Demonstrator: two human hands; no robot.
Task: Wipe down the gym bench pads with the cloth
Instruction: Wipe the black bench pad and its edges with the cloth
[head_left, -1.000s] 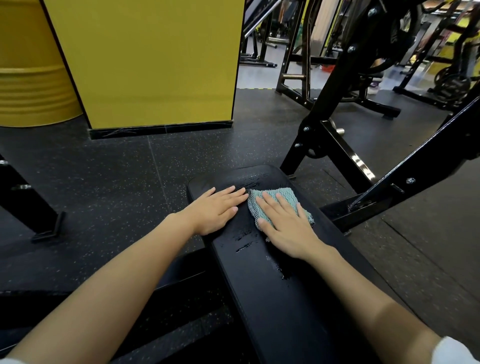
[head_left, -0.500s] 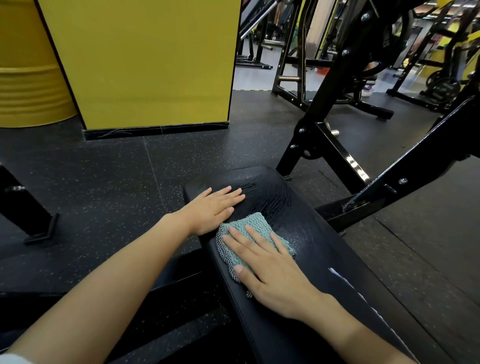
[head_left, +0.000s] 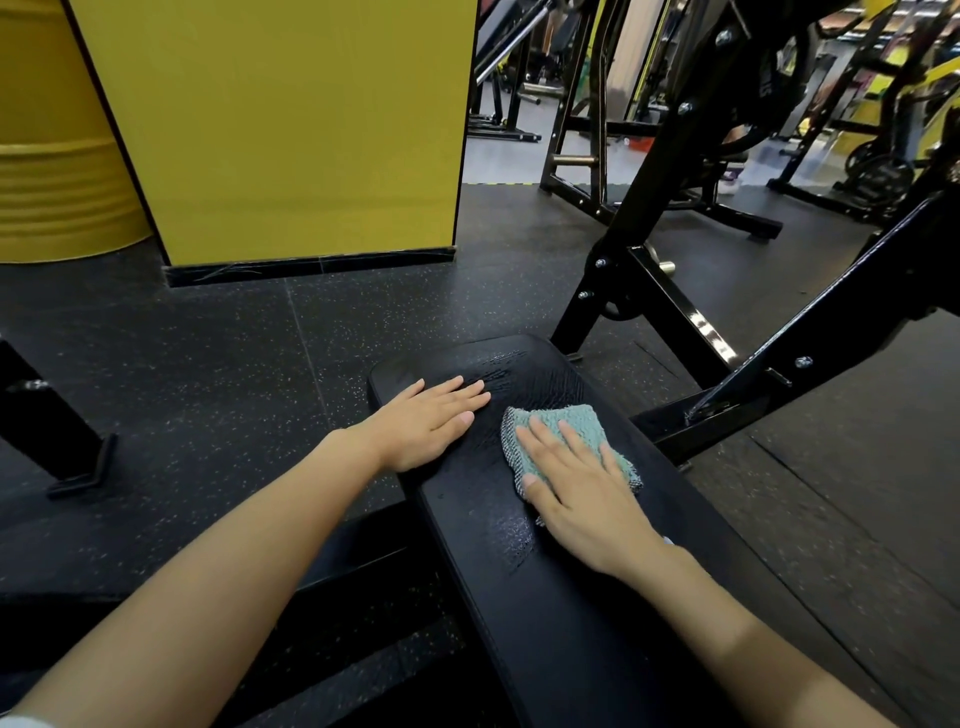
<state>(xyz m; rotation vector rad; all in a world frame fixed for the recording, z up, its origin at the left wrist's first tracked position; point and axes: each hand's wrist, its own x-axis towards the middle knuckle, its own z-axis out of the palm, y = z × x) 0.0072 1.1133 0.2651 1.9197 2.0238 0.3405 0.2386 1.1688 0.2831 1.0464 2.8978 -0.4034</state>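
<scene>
A long black bench pad runs from the bottom of the view up to the middle, with wet streaks near its far end. On it lies a teal cloth, folded small. My right hand presses flat on the cloth with straight, spread fingers, covering its near half. My left hand rests flat on the pad's left edge beside the cloth, fingers straight and together, holding nothing.
Black steel frame beams of a machine rise just right of the pad's far end. A yellow wall panel stands behind on the speckled black rubber floor. Another black frame foot sits at left. More gym machines fill the background.
My right hand slid the cloth toward me and to the left edge, then back out to the right and farther up the pad. My left hand stayed in place.
</scene>
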